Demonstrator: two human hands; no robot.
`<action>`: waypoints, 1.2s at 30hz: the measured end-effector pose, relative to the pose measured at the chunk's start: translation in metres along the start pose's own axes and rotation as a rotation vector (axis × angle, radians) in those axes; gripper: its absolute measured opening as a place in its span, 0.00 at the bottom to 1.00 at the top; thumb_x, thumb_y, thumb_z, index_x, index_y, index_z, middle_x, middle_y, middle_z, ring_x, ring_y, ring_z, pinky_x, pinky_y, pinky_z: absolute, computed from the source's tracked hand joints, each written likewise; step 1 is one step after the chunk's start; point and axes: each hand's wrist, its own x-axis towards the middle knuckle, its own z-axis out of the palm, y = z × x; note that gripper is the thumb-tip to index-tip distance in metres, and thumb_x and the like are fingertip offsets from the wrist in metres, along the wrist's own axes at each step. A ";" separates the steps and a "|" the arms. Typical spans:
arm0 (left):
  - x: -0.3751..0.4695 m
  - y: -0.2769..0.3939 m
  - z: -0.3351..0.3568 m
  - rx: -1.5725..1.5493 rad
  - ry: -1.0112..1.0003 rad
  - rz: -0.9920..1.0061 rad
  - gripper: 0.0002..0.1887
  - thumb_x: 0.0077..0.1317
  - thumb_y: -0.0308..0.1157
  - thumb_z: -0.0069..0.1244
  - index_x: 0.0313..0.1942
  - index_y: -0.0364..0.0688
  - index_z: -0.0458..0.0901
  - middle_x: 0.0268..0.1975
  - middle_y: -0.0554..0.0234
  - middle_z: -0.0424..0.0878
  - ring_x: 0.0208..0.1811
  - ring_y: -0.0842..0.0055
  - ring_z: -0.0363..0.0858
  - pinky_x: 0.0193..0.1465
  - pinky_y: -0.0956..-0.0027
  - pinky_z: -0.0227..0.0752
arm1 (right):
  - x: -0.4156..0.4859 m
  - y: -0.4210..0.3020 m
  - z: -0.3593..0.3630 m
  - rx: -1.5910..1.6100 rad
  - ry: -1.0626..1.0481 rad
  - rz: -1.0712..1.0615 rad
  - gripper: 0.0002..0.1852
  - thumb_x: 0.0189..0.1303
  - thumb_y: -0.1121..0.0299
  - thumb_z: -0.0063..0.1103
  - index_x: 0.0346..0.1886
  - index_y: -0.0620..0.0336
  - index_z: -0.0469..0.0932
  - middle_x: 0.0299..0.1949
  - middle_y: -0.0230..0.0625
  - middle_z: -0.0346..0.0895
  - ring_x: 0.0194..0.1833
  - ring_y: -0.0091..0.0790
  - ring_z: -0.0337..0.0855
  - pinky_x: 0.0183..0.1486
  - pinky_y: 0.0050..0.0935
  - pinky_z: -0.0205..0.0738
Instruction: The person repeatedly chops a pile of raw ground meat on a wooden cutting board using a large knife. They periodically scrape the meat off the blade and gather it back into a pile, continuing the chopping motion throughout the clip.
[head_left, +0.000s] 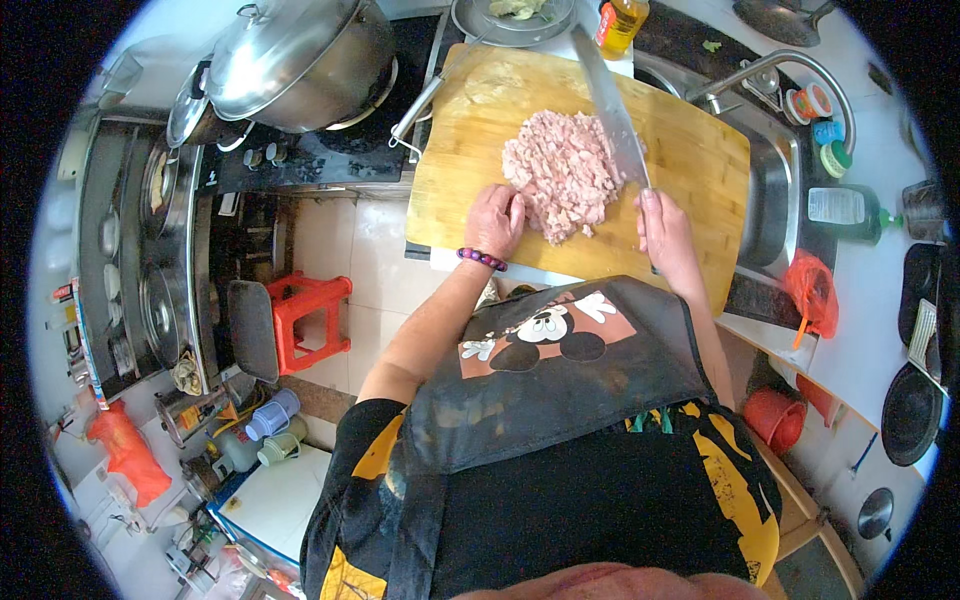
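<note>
A heap of chopped pale-pink raw meat (559, 172) lies spread on a large wooden cutting board (690, 165). My right hand (664, 232) grips the handle of a long kitchen knife (615, 120). The broad blade points away from me, along the right edge of the meat. At the heap's near left edge is my left hand (495, 221), with a beaded bracelet on the wrist. Its fingers curl down and their tips are hidden, so whether they hold any meat cannot be seen.
Beyond the board stand a metal bowl (469, 22) with a strainer across it and an oil bottle (621, 26). A large lidded steel pot (307, 67) sits on the cooktop at left. The steel sink (776, 187) and its curved faucet (795, 58) are at right. A red stool (311, 281) stands on the floor.
</note>
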 end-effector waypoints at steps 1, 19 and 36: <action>0.001 0.001 0.000 0.000 -0.006 -0.003 0.05 0.59 0.29 0.47 0.29 0.37 0.75 0.29 0.50 0.75 0.34 0.56 0.74 0.39 0.58 0.69 | 0.002 0.014 0.003 -0.075 0.039 -0.031 0.22 0.69 0.53 0.37 0.32 0.64 0.72 0.14 0.33 0.66 0.12 0.28 0.68 0.17 0.29 0.63; -0.002 -0.002 0.002 -0.017 0.054 0.005 0.06 0.59 0.30 0.48 0.28 0.38 0.75 0.29 0.51 0.75 0.34 0.57 0.74 0.38 0.58 0.69 | 0.014 -0.001 0.011 -0.268 -0.130 0.019 0.23 0.69 0.53 0.35 0.34 0.66 0.70 0.26 0.58 0.74 0.33 0.63 0.75 0.36 0.51 0.67; 0.000 -0.005 0.003 -0.021 0.075 0.051 0.05 0.57 0.29 0.50 0.27 0.37 0.76 0.27 0.51 0.75 0.32 0.56 0.75 0.37 0.58 0.69 | 0.023 0.024 0.022 -0.253 -0.103 0.076 0.21 0.70 0.54 0.36 0.34 0.64 0.71 0.17 0.41 0.71 0.18 0.40 0.73 0.25 0.36 0.68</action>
